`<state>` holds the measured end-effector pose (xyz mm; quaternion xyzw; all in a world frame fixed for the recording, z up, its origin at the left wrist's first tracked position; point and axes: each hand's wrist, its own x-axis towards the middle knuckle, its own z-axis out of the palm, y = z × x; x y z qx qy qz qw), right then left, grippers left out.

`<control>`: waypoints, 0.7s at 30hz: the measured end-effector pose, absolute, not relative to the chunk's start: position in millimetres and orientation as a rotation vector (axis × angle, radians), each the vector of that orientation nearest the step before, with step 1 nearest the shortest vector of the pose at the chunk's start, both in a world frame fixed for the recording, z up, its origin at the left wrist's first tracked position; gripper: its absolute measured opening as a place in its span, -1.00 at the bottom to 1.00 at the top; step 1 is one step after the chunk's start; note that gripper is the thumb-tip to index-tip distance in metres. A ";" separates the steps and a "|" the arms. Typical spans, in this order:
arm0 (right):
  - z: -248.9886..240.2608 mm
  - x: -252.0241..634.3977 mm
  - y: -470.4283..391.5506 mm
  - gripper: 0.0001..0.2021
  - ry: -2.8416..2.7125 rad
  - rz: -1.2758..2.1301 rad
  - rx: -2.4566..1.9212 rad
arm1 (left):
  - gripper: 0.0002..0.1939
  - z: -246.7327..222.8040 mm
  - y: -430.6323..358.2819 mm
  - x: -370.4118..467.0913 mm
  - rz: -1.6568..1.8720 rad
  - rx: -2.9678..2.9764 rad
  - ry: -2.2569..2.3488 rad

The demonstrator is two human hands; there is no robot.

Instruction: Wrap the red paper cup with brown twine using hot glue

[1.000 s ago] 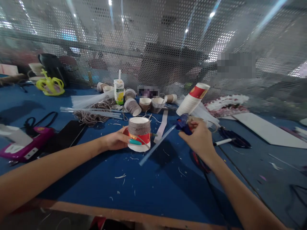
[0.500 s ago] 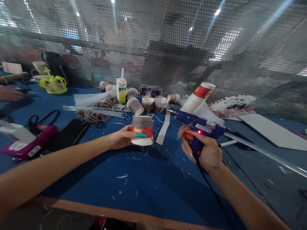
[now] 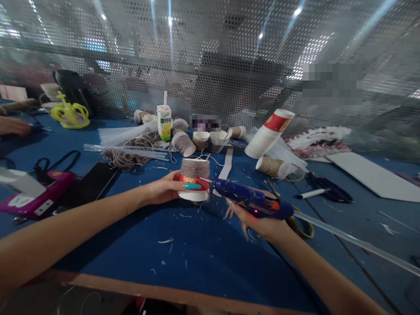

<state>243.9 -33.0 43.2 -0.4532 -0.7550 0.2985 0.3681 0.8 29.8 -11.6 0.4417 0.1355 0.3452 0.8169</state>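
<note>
Grey-brown yarn (image 3: 195, 169) encircles the upper part of a paper cup (image 3: 193, 195), which stands upright near the centre of a blue table (image 3: 197, 258); whether its base touches the surface cannot be told. The left hand (image 3: 166, 188) grasps the cup from its left side, the teal-nailed thumb lying across the red band and the other fingers hidden behind. The right hand (image 3: 262, 222) grips a dark blue glue gun (image 3: 244, 196) from below, several fingertips showing beneath the barrel; the trigger finger cannot be made out. The nozzle (image 3: 206, 180) points at the red band just below the yarn, contact being uncertain. A red light glows on the gun's body, and a translucent glue stick (image 3: 348, 239) extends from its rear. Beyond the gun lie a white strip (image 3: 226, 162), a twine-wrapped cup (image 3: 271, 167) on its side and a leaning stack of cups (image 3: 262, 141). Left of these stand a drink carton (image 3: 164, 124) and a yellow crown (image 3: 70, 117). At far left, another person's hand (image 3: 13, 126) rests near the table's edge.
</note>
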 end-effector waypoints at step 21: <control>44.9 242.1 -34.7 -0.79 -2.007 0.711 -1.112 | -0.42 -12.7 30.6 -0.2 0.722 0.974 0.301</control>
